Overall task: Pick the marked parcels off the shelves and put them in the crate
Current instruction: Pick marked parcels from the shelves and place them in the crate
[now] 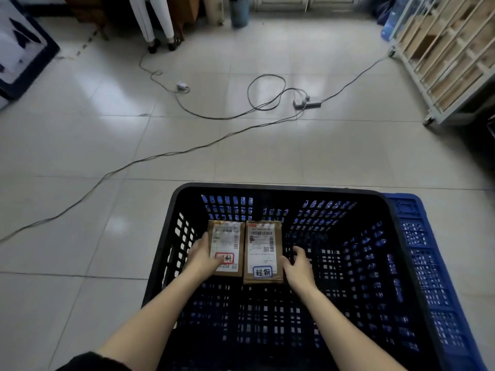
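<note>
Cardboard, stiff, likely light: red-marked parcel [226, 247] and blue-marked parcel [263, 253] are lying side by side in the black crate [267, 186]. Left hand [202, 257] is gripping the former; right hand [298, 266] is curling at the latter's right edge, hold unclear. Grasp opposite edges.

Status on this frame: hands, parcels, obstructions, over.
Left hand grips red-label parcel inside crate. Right hand beside blue-label parcel, grip unclear. Parcels side by side; cables lie beyond crate.
</note>
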The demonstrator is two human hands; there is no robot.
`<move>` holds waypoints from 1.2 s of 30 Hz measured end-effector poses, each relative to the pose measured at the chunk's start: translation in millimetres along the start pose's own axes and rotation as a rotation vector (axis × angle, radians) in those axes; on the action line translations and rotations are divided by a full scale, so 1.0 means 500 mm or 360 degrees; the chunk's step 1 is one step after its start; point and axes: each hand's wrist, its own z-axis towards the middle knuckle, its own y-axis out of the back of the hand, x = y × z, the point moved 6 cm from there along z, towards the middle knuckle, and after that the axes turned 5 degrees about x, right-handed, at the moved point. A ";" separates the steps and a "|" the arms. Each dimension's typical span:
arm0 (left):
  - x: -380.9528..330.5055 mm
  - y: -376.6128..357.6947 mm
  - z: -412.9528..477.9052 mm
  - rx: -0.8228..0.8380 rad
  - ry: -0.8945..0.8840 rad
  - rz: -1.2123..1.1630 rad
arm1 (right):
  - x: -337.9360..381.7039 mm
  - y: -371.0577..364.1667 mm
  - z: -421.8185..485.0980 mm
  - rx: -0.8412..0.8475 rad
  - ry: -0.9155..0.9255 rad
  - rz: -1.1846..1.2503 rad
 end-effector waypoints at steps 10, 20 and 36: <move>-0.067 0.031 -0.180 0.0020 -0.0443 0.0453 | 0.039 0.079 -0.273 -0.0267 0.0238 -0.0300; -0.211 -0.047 -0.499 0.0042 -0.1076 0.0947 | -0.052 0.184 -0.621 -0.0762 0.0348 -0.0596; -0.386 -0.467 -1.042 0.0382 -0.2160 0.1467 | -0.474 0.376 -1.158 -0.1501 -0.0304 -0.0446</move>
